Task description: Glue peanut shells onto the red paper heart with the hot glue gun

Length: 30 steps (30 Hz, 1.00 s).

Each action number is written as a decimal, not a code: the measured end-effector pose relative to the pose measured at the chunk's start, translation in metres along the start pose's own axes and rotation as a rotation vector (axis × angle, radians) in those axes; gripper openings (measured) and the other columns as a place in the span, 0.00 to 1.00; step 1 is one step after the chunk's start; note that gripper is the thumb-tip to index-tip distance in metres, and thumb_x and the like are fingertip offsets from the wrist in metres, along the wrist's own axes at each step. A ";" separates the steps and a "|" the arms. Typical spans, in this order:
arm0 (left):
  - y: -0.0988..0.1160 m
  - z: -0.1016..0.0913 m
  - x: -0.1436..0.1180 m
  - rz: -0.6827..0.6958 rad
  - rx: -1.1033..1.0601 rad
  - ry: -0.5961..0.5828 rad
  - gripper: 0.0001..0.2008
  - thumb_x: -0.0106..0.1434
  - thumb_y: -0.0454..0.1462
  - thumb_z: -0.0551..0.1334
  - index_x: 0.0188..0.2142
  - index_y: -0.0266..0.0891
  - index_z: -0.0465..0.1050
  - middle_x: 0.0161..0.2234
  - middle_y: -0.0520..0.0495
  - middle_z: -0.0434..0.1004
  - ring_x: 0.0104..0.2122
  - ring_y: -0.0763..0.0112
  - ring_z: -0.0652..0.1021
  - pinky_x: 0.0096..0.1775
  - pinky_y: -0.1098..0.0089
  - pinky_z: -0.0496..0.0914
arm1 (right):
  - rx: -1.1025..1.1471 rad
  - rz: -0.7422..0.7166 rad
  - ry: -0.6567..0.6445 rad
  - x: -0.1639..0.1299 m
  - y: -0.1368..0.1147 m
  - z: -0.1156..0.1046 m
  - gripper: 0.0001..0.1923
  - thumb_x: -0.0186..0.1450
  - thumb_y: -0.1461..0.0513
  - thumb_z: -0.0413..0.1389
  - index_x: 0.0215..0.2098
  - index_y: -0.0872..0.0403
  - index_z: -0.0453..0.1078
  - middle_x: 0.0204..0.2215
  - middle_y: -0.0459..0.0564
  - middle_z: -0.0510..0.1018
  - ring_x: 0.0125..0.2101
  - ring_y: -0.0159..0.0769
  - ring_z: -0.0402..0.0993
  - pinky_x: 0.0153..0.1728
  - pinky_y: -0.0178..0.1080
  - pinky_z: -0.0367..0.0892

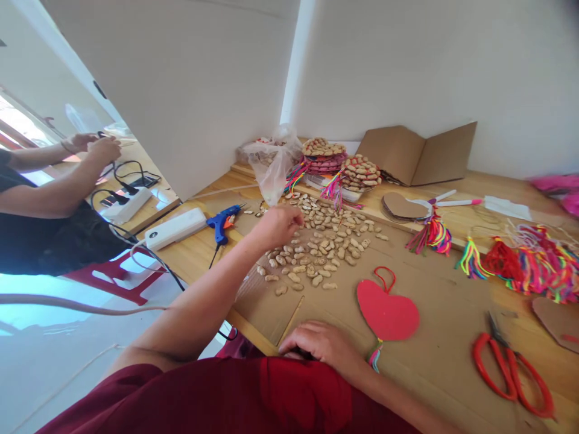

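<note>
My left hand [279,224] reaches out over a pile of peanuts in their shells [322,244] spread on a cardboard sheet [434,337]. Its fingers are curled together at the pile's far left edge, and whether they pinch a peanut is hidden. My right hand [322,345] rests palm down on the cardboard's near edge, close to my red shirt, and holds nothing. A red heart cutout [388,312] with a loop and a tassel lies just to the right of that hand.
A blue glue gun [222,220], a white power strip [175,228] and cables lie left. Stacked peanut-covered hearts [337,161], a plastic bag [272,161], folded cardboard [416,154] and colourful tassels [534,265] are behind. Red scissors [511,367] lie right. Another person's hands [97,146] work at far left.
</note>
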<state>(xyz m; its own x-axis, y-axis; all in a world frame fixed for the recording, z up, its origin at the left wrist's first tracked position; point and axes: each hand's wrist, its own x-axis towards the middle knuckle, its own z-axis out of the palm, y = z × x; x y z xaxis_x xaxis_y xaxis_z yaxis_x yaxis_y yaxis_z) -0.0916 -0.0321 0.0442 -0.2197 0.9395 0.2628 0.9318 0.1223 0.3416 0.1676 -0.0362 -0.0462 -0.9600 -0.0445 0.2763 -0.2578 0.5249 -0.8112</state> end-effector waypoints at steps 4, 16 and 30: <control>-0.036 -0.028 -0.010 -0.390 0.010 0.050 0.13 0.59 0.31 0.61 0.44 0.37 0.78 0.36 0.48 0.82 0.36 0.65 0.80 0.40 0.69 0.70 | 0.019 -0.084 0.101 0.001 0.000 0.002 0.04 0.67 0.63 0.58 0.37 0.52 0.76 0.29 0.45 0.81 0.30 0.31 0.74 0.33 0.31 0.63; -0.071 -0.019 -0.017 -0.585 0.135 -0.074 0.09 0.60 0.33 0.62 0.38 0.41 0.81 0.37 0.48 0.84 0.37 0.65 0.81 0.39 0.72 0.70 | 0.038 -0.105 0.137 0.003 -0.003 0.002 0.03 0.66 0.63 0.59 0.36 0.52 0.76 0.28 0.44 0.80 0.28 0.30 0.73 0.31 0.30 0.62; -0.038 -0.006 -0.007 -0.256 0.192 -0.023 0.15 0.66 0.33 0.56 0.45 0.40 0.81 0.44 0.46 0.83 0.46 0.64 0.79 0.52 0.68 0.70 | 0.036 -0.098 0.111 0.003 -0.001 0.001 0.04 0.68 0.61 0.58 0.37 0.51 0.75 0.29 0.44 0.80 0.29 0.30 0.74 0.33 0.31 0.63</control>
<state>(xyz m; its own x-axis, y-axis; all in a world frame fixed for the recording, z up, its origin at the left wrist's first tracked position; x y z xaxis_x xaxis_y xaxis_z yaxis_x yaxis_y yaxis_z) -0.1275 -0.0454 0.0346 -0.4495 0.8772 0.1688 0.8851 0.4119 0.2167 0.1651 -0.0376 -0.0454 -0.9125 0.0015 0.4091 -0.3556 0.4917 -0.7948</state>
